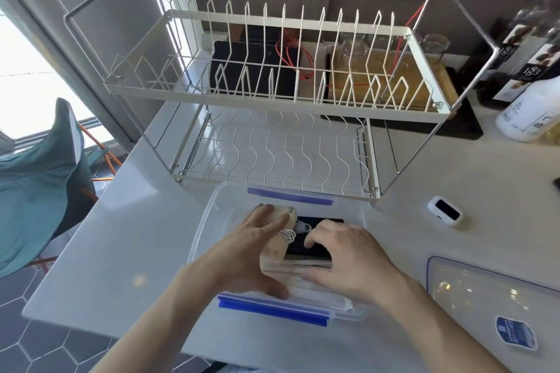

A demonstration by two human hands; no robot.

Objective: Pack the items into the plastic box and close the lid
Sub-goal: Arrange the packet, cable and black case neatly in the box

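A clear plastic box (pixel 209 215) with blue clasps sits open at the counter's front. Inside lie a beige box (pixel 277 247), a black flat item (pixel 315 247), a white coiled cable (pixel 289 235) and white folded material (pixel 315 294) along the near side. My left hand (pixel 251 251) is wrapped around the beige box, fingers over its top and thumb at its near end. My right hand (pixel 351 260) rests palm-down inside the plastic box, fingertips on the black item. The clear lid (pixel 491 294) with a blue sticker lies on the counter to the right.
A white two-tier wire dish rack (pixel 272 106) stands just behind the plastic box. A small white device with a black screen (pixel 445 210) lies to the right. Bottles (pixel 527 76) stand at the far right. The counter's left edge drops to a tiled floor beside a teal chair (pixel 39 185).
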